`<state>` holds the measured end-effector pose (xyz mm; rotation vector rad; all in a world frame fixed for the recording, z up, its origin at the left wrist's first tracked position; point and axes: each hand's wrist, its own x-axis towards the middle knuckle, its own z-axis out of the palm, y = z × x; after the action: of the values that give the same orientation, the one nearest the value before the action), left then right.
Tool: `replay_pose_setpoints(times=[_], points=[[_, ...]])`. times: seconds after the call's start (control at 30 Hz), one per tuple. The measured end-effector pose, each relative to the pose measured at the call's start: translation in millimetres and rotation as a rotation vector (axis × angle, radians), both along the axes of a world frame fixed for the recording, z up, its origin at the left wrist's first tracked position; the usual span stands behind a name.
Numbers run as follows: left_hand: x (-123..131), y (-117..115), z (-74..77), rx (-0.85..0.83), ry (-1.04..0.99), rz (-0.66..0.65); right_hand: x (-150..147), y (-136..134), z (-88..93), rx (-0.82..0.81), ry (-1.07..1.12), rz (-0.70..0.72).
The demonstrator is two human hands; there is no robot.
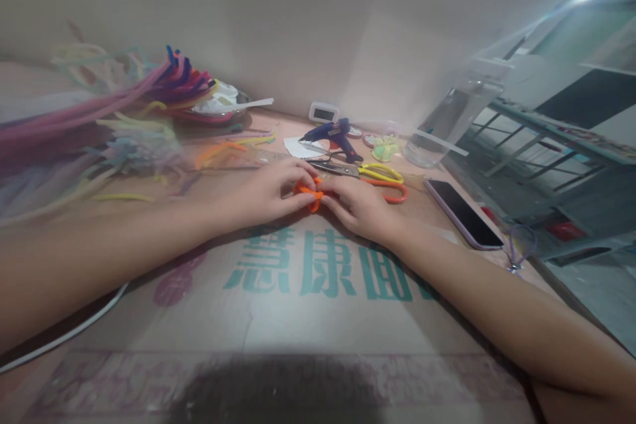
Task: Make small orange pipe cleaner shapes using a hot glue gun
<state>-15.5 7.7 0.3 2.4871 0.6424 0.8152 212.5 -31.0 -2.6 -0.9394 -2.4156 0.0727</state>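
The person holds a small orange piece (315, 201) with both hands, near the middle of the table (278, 338). The left hand (273, 193) comes from the left side, and its thumb and finger are closed narrowly on the piece. The right hand (362, 205) meets it from the other side, and its thumb and fingertip pinch the right edge of the piece. The fingertips of the two hands are very near each other; whether they touch cannot be told. Both forearms lie low above the table, where large green characters (325, 265) are printed.

Just behind the hands lie the scissors (350, 170), with one yellow handle and one orange handle pointing to the right. Behind them is a blue glue gun (325, 136), its nozzle over a white paper (293, 146). A white timer (324, 112) stands near the wall. To the right of the gun is a pale yellow-green thing (383, 148), and next to it a clear container (424, 154). A phone (463, 212) lies at the right. On the left, a blurred bundle of colourful stems (94, 109) is spread beside a bowl (211, 118).
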Motion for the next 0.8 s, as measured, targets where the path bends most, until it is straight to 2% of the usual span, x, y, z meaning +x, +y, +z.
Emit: replay_pose_setpoints(times=[0.33, 0.53, 0.8], points=[[-2.6, 0.4, -0.9, -0.026, -0.063, -0.001, -2.4, -2.7, 2.3, 0.033, 0.017, -0.027], [-5.1, 3.0, -3.6, -0.042, -0.069, 0.021, -0.1, -2.7, 4.2, -0.017, 0.013, -0.068], [-3.1, 2.7, -4.9, -0.034, -0.072, -0.022, 0.9, 0.1, -0.6, 0.152, 0.017, -0.060]])
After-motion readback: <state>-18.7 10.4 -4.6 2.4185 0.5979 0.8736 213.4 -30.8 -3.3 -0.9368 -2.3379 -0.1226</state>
